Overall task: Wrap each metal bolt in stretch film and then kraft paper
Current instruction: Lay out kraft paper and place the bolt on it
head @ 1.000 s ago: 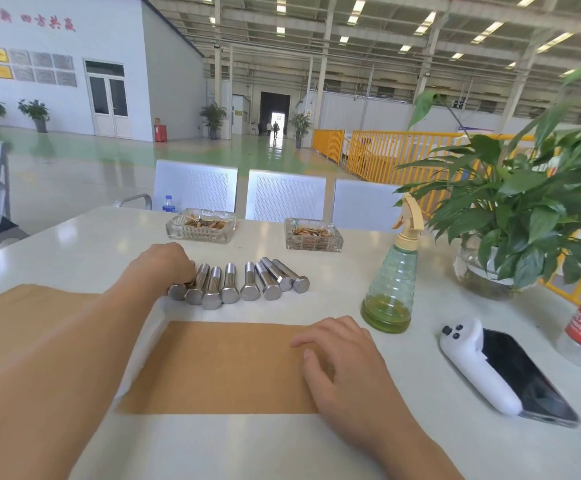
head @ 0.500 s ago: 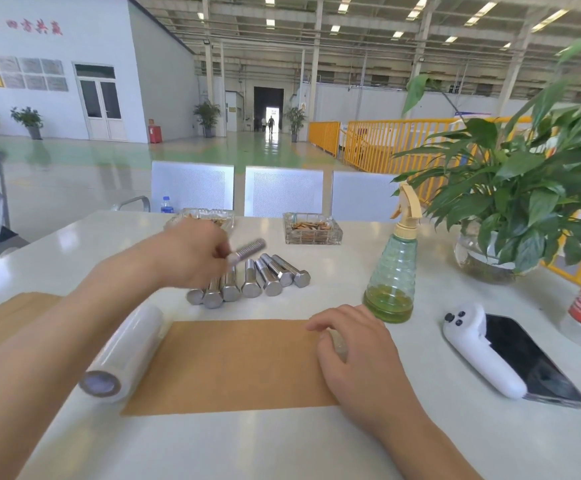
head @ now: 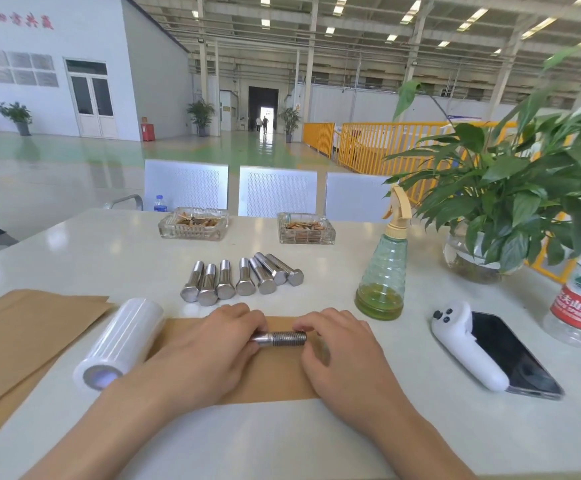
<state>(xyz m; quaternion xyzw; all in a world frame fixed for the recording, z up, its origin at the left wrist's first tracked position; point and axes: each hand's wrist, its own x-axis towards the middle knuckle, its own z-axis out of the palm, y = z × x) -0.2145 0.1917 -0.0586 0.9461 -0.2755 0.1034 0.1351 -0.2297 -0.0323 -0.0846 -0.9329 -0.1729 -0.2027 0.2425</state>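
Head view showed both hands meeting over one metal bolt (head: 279, 338), which lay on the kraft paper sheet (head: 275, 379) near the table's (head: 115, 251) front edge. The left hand (head: 212, 348) curled round the bolt's head end, hiding the head; the right hand (head: 337, 344) pinched the threaded tip with curled fingers. The bolt's long axis ran left to right, roughly parallel to the front edge, threads pointing right.

By its look the bolt was solid steel: probably heavy for its bulk, rigid, smooth on the shank and prone to roll. The threads or the hex head would likely give the surest hold.

The stretch film roll (head: 119, 344) lay just left of the left hand, on the sheet's left edge. Seven more bolts (head: 244, 278) sat in a row behind, toward the table's middle.
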